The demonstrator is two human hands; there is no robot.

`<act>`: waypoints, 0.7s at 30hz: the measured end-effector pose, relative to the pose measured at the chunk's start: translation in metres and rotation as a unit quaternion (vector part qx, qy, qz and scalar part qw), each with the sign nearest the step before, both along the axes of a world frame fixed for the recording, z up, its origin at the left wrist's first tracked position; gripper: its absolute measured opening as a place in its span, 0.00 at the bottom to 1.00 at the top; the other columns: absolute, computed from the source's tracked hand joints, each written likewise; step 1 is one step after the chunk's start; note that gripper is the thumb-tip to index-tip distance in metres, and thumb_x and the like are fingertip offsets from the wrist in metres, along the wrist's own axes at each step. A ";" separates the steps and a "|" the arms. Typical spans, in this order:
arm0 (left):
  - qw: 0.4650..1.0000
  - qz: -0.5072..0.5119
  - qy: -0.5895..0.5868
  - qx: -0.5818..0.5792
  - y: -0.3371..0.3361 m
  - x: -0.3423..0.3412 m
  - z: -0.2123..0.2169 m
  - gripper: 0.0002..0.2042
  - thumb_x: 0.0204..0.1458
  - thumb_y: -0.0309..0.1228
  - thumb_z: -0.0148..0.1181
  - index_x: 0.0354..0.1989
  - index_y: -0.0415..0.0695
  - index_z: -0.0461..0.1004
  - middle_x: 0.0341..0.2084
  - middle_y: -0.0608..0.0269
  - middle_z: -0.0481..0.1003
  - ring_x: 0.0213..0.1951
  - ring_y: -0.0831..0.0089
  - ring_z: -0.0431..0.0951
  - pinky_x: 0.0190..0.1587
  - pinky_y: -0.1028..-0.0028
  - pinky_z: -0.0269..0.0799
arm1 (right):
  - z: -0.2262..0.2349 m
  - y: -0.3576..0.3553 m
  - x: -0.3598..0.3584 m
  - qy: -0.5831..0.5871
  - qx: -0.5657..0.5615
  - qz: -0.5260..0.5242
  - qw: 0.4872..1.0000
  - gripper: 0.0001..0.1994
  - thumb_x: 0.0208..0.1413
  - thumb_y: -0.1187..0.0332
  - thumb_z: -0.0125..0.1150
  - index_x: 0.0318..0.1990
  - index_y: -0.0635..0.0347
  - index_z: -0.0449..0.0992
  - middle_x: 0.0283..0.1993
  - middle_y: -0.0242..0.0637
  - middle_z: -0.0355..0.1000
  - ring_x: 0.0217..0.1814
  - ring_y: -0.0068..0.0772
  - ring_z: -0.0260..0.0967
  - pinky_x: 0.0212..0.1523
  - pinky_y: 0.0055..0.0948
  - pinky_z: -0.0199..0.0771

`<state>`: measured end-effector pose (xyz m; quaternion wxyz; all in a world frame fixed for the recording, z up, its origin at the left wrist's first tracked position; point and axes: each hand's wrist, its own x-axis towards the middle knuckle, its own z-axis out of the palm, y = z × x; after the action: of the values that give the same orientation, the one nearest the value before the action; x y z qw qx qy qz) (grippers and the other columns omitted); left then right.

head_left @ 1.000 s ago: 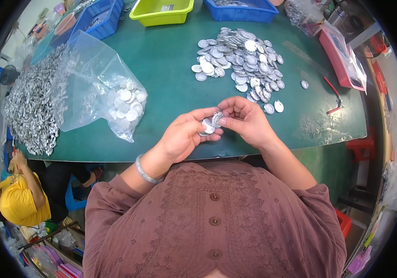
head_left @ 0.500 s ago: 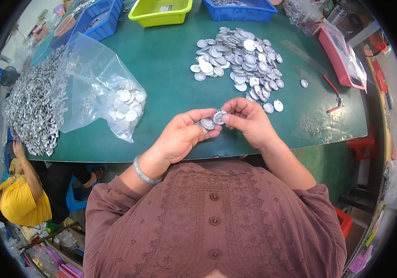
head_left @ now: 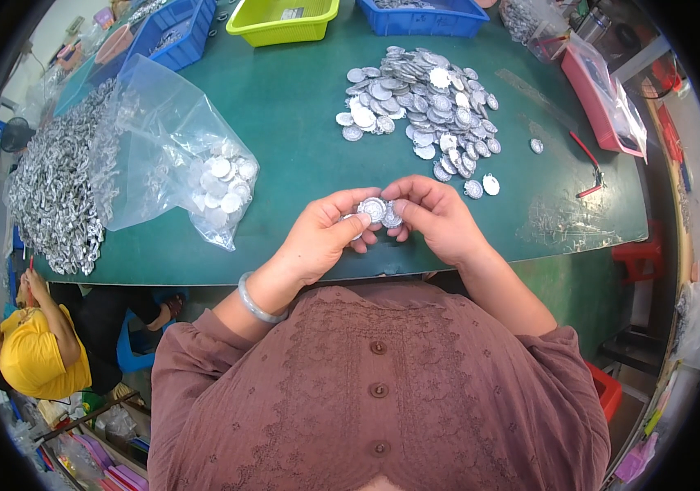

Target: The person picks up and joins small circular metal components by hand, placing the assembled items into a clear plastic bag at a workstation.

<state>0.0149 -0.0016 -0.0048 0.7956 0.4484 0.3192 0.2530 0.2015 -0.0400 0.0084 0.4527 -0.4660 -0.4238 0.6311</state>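
Between the thumb and fingers of my left hand sits a round silver medallion with a raised pattern; another seems to lie partly hidden behind it. My right hand pinches a second silver medallion close beside it, the two overlapping. Both hands are near the front edge of the green table. Beyond them lies a heap of similar medallions, with a few loose ones at its near side. To the left, a clear plastic bag holds several more medallions.
A big pile of silver metal pieces covers the table's left end. Red-handled pliers and a pink tray lie at right. A yellow-green basket and a blue bin stand at back. A person in yellow sits at left.
The medallion in my left hand has come up, its patterned face now showing. My right hand's medallion has moved slightly lower, beside it. At left, the other person's hands have come together.
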 end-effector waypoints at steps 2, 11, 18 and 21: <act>1.000 0.006 -0.002 0.000 0.000 0.000 0.000 0.17 0.52 0.24 0.48 0.52 0.39 0.63 0.34 0.63 0.72 0.31 0.79 0.71 0.33 0.81 0.68 | 0.000 0.000 0.000 0.008 -0.008 0.001 1.000 0.07 0.53 0.74 0.50 0.39 0.64 0.69 0.31 0.31 0.69 0.26 0.16 0.64 0.26 0.17 0.67; 0.994 -0.006 -0.085 -0.075 0.001 -0.002 -0.001 0.18 0.55 0.29 0.42 0.52 0.32 0.60 0.41 0.54 0.70 0.36 0.70 0.73 0.40 0.73 0.71 | -0.004 -0.001 0.000 -0.001 -0.002 -0.021 1.000 0.06 0.50 0.75 0.55 0.36 0.64 0.69 0.31 0.31 0.69 0.26 0.15 0.64 0.24 0.16 0.65; 0.968 -0.004 -0.115 -0.225 -0.004 0.007 0.005 0.24 0.57 0.45 0.37 0.50 0.36 0.63 0.40 0.56 0.70 0.39 0.67 0.73 0.42 0.68 0.71 | 0.011 -0.005 -0.007 -0.128 0.180 0.019 0.975 0.08 0.48 0.74 0.55 0.38 0.61 0.73 0.36 0.33 0.71 0.37 0.24 0.67 0.34 0.23 0.68; 0.973 0.010 -0.081 -0.214 -0.002 0.005 0.001 0.17 0.56 0.39 0.42 0.46 0.40 0.65 0.33 0.61 0.72 0.34 0.70 0.73 0.31 0.76 0.70 | 0.014 -0.005 0.006 -0.252 0.266 -0.026 0.930 0.08 0.47 0.74 0.56 0.36 0.60 0.74 0.36 0.36 0.71 0.40 0.31 0.67 0.37 0.27 0.68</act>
<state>0.0203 -0.0038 -0.0037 0.8938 0.2429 0.3044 0.2225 0.2072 -0.0447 0.0219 0.4547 -0.4828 -0.6642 0.3450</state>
